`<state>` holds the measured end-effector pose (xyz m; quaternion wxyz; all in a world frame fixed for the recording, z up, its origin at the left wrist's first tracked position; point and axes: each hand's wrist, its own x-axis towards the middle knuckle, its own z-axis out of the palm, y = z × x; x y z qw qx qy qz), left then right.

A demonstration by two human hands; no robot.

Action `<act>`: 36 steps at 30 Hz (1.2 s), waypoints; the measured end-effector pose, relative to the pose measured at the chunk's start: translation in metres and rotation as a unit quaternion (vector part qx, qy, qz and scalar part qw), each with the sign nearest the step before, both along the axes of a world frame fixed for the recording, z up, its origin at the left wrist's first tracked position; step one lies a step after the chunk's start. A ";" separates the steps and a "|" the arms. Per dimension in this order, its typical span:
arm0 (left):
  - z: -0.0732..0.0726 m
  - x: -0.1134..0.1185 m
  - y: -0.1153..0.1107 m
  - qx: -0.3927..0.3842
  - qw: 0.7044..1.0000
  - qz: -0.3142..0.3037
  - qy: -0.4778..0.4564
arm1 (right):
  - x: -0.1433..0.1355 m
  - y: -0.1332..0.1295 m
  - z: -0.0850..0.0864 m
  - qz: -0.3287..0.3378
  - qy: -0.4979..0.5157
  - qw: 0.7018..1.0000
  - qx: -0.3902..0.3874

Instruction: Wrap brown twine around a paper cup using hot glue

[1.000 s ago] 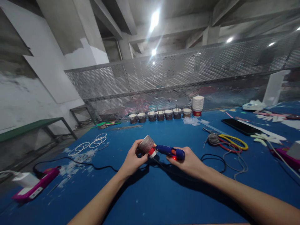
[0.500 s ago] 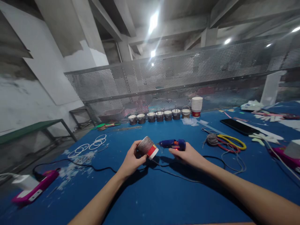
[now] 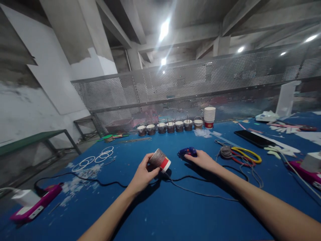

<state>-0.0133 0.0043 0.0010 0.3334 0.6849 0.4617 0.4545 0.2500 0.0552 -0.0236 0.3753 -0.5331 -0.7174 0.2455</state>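
Tilted in my left hand (image 3: 143,172) is a paper cup (image 3: 164,163), its upper part wound with grey cord and its red and white lower part bare. My fingers and thumb close around the cup's side. A grey cord (image 3: 195,191) trails from the cup across the table to the right. My right hand (image 3: 202,160) is wrapped round a blue hot glue gun (image 3: 188,152), which is apart from the cup, to its right. The glue gun's nozzle points left and away from me.
Several grey-wrapped cups (image 3: 170,127) line the back beside a stack of paper cups (image 3: 209,117). White rings (image 3: 104,154) lie left, near a magenta power strip (image 3: 37,202). A cord ball (image 3: 226,151), yellow coil (image 3: 248,154) and phone (image 3: 253,138) lie right. A black cable (image 3: 100,181) crosses the table.
The glue gun has moved away from the cup, and its nozzle has swung from the cup toward the far side. The cup stays tilted in my left hand.
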 end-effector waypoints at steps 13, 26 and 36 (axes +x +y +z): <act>-0.005 0.011 -0.011 0.089 0.992 0.061 0.059 | -0.046 -0.062 0.026 0.087 0.193 0.977 0.031; -0.011 0.010 -0.014 0.244 0.950 0.064 0.186 | -0.076 -0.054 0.008 0.175 0.317 0.914 -0.184; -0.005 -0.005 0.012 0.205 0.961 0.130 0.134 | -0.099 -0.034 0.035 0.093 0.242 0.944 -0.204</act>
